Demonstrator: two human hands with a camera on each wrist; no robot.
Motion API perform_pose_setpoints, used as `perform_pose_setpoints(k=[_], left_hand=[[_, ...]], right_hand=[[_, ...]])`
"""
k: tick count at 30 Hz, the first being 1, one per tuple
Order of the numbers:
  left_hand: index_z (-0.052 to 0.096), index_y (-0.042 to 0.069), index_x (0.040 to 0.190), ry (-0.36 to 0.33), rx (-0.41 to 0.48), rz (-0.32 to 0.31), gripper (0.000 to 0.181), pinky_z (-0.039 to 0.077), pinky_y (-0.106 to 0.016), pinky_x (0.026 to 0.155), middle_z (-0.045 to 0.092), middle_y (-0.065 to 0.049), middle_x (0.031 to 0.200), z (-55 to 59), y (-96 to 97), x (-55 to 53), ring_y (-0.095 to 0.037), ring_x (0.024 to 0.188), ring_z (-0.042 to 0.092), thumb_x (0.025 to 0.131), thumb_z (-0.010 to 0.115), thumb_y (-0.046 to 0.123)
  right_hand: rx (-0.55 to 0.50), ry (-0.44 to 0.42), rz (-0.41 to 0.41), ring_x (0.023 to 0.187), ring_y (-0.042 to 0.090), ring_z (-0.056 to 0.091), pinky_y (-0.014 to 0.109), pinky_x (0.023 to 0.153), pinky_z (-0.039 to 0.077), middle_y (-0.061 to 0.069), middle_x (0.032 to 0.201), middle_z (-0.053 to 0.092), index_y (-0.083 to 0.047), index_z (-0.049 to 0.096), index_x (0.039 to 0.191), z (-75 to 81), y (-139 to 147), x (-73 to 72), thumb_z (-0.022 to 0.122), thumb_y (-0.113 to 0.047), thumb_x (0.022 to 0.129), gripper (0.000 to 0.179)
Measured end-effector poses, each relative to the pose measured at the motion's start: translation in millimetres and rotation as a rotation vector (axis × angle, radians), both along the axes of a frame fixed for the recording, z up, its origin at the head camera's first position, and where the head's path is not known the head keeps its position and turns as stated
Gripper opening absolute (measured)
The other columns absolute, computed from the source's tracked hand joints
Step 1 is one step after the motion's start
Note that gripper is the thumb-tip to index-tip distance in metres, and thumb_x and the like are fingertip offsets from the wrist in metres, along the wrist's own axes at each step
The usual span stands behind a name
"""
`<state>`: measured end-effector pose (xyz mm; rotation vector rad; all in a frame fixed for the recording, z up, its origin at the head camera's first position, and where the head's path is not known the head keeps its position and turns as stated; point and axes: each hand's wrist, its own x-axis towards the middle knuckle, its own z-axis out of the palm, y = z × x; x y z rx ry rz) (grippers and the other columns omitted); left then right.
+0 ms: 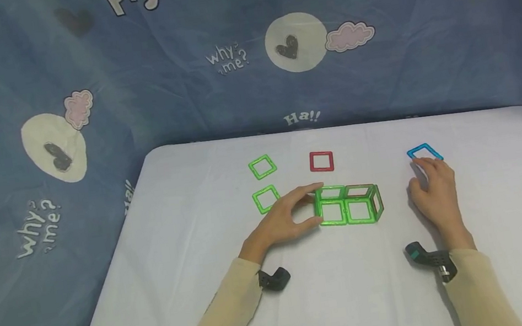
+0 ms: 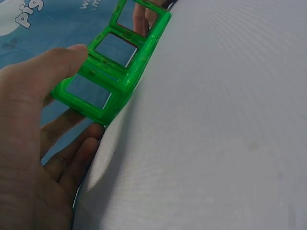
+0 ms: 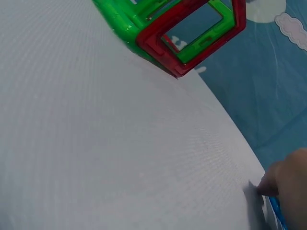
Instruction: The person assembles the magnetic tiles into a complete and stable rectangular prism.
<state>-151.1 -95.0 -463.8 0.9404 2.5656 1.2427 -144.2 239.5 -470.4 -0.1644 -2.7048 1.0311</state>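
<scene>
In the head view, a box-shaped build of magnetic tiles (image 1: 346, 211), mostly green, stands mid-table. The right wrist view shows a red square tile (image 3: 158, 40) on its right end. My left hand (image 1: 281, 220) holds the build's left end, thumb at the near side and fingers round the far side. To the right, a blue square magnetic tile (image 1: 424, 150) lies on the table. My right hand (image 1: 438, 194) touches its near edge with the fingertips, while the thumb stays apart from it. The hand hides part of the tile.
Two loose green square tiles (image 1: 263, 167) lie behind and beside my left hand. A red square tile (image 1: 321, 161) lies behind the build. The white-covered table (image 1: 348, 284) meets a blue printed cloth (image 1: 212, 97) at its far edge.
</scene>
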Motion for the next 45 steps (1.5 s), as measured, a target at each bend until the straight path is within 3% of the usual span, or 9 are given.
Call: perform_pose_setpoints(k=[11, 24, 37, 42, 45], left_hand=[[0.035, 0.041, 0.142, -0.013, -0.014, 0.011, 0.068, 0.04, -0.033, 0.108, 0.044, 0.019, 0.14, -0.8, 1.2, 0.3, -0.002, 0.117, 0.052, 0.084, 0.069, 0.039], [0.032, 0.047, 0.141, -0.027, -0.001, 0.014, 0.066, 0.042, -0.033, 0.106, 0.045, 0.019, 0.139, -1.1, -2.6, 0.2, -0.002, 0.118, 0.053, 0.084, 0.066, 0.046], [0.032, 0.045, 0.141, -0.02, 0.008, 0.005, 0.066, 0.042, -0.031, 0.106, 0.045, 0.017, 0.14, -2.2, -0.6, -0.8, -0.003, 0.118, 0.052, 0.085, 0.066, 0.047], [0.032, 0.044, 0.142, -0.013, 0.003, 0.007, 0.067, 0.042, -0.03, 0.106, 0.046, 0.017, 0.138, -2.1, -0.7, -0.8, -0.002, 0.117, 0.052, 0.085, 0.066, 0.045], [0.032, 0.044, 0.142, -0.016, 0.001, 0.005, 0.067, 0.041, -0.029, 0.106, 0.046, 0.017, 0.138, -1.6, -0.6, -1.0, -0.002, 0.117, 0.053, 0.085, 0.067, 0.043]], right_hand=[[0.012, 0.008, -0.05, 0.123, 0.04, 0.032, 0.058, 0.101, 0.032, 0.027, 0.123, 0.044, 0.002, 0.052, 0.129, -2.2, -1.6, 2.9, 0.047, -0.007, 0.093, 0.038], [0.0, 0.013, -0.078, 0.113, 0.034, 0.037, 0.049, 0.093, 0.033, 0.02, 0.106, 0.053, 0.001, 0.065, 0.112, -3.8, -4.5, 4.6, 0.052, -0.01, 0.094, 0.024], [-0.085, 0.1, -0.096, 0.113, 0.032, 0.042, 0.049, 0.096, 0.035, 0.02, 0.111, 0.057, -0.001, 0.062, 0.115, -4.3, -0.6, 1.7, 0.051, -0.013, 0.096, 0.025], [-0.177, 0.211, -0.144, 0.107, 0.018, 0.047, 0.03, 0.093, 0.039, 0.015, 0.109, 0.058, -0.001, 0.063, 0.114, -4.0, -0.3, 1.8, 0.052, -0.012, 0.096, 0.024], [-0.253, 0.239, -0.205, 0.101, 0.002, 0.047, 0.014, 0.086, 0.039, -0.001, 0.103, 0.057, -0.002, 0.063, 0.114, -3.4, 0.0, 1.9, 0.052, -0.015, 0.096, 0.025]])
